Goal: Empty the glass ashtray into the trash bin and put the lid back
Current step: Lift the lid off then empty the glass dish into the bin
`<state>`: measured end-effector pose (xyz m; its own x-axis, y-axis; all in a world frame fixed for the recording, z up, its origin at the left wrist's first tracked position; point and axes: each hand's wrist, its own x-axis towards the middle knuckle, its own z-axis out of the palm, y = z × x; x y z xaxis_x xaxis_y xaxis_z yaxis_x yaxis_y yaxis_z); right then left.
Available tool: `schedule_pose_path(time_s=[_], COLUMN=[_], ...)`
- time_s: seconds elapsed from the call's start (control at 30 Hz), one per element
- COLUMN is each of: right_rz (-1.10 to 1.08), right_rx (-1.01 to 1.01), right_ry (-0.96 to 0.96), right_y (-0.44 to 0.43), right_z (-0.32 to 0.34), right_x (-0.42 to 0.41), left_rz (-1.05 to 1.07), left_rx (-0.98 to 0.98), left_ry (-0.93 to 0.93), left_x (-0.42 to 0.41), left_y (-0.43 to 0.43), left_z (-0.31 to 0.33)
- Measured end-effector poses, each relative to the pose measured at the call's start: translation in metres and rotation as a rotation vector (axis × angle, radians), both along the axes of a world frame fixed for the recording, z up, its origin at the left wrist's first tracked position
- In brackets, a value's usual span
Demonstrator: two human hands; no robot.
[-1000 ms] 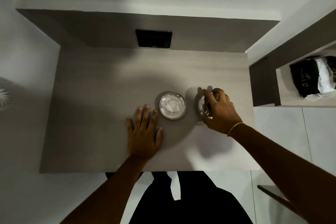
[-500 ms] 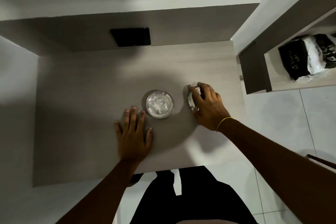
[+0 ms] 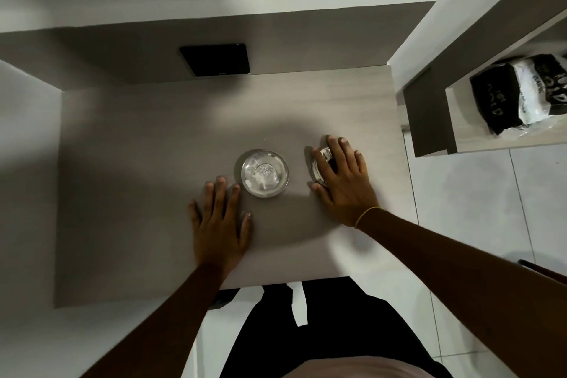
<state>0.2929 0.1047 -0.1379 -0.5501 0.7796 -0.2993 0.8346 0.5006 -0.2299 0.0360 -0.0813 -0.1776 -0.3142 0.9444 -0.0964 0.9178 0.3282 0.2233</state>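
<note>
A round glass ashtray (image 3: 264, 173) with white bits inside stands on the grey table (image 3: 138, 163), near its middle. My left hand (image 3: 219, 224) lies flat on the table just left of and below the ashtray, fingers apart, holding nothing. A second, smaller glass piece, the lid (image 3: 319, 164), sits to the ashtray's right. My right hand (image 3: 343, 181) covers most of it, thumb and fingers set around its rim. No trash bin shows in this view.
A black panel (image 3: 214, 60) sits on the back wall above the table. At the right a shelf unit (image 3: 429, 120) holds a black and white bag (image 3: 518, 92). White floor tiles (image 3: 475, 209) lie beyond the table's right edge.
My right hand has lowered and spread flatter over the glass lid. My left hand stays flat beside the ashtray. The view has shifted slightly.
</note>
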Motion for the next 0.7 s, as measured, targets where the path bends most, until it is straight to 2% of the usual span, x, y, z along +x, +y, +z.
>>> schedule_pose_path(time_s=[0.13, 0.23, 0.33, 0.47, 0.7], right_rz=[-0.051, -0.014, 0.036, -0.061, -0.154], right_rx=[0.076, 0.113, -0.021, -0.230, -0.359], right_ry=[0.045, 0.255, 0.404, 0.285, 0.174], right_y=[-0.001, 0.001, 0.005, 0.024, 0.044], right_z=[0.007, 0.013, 0.021, 0.028, 0.027], right_x=[-0.010, -0.035, -0.068, -0.104, -0.126], left_rz=[0.002, 0.017, 0.022, 0.009, 0.003], left_rx=[0.010, 0.007, 0.039, 0.055, 0.049], left_ry=[-0.004, -0.007, -0.013, -0.008, -0.012], left_x=[0.001, 0.002, 0.002, 0.001, -0.004], left_y=[0.001, 0.001, -0.001, -0.003, -0.006], left_z=[0.000, -0.002, -0.005, -0.009, -0.016])
